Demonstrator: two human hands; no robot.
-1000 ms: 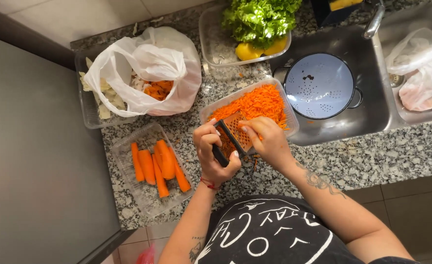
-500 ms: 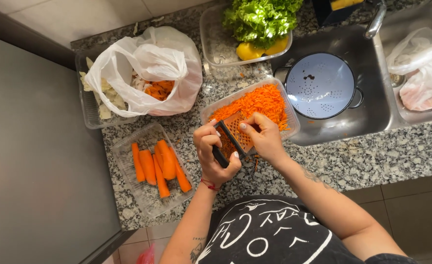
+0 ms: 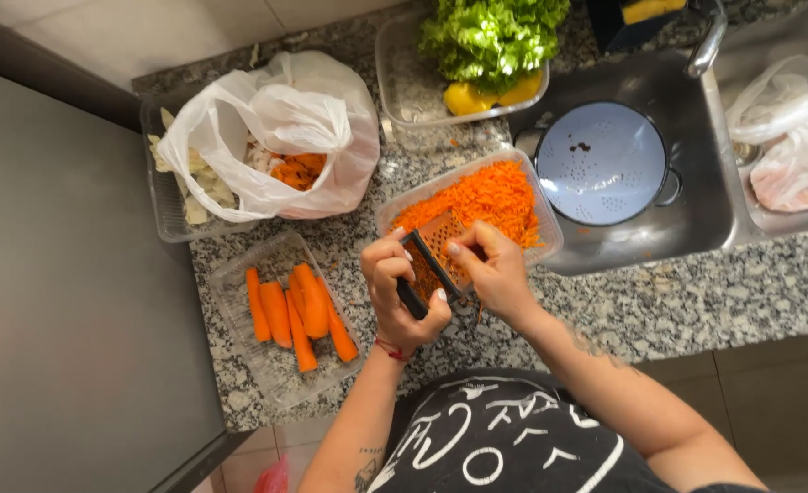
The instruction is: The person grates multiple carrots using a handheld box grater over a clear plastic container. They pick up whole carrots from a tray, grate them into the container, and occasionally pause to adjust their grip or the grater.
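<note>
Bright, even daylight; sharp, soft shadows.

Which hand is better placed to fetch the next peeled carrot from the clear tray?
Probably the left hand: it is nearer the tray of carrots, though it grips the grater. The right hand is farther away.

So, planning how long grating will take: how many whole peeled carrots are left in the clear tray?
5 orange peeled carrots lie side by side in the clear plastic tray left of both hands; more may be hidden beneath.
</note>
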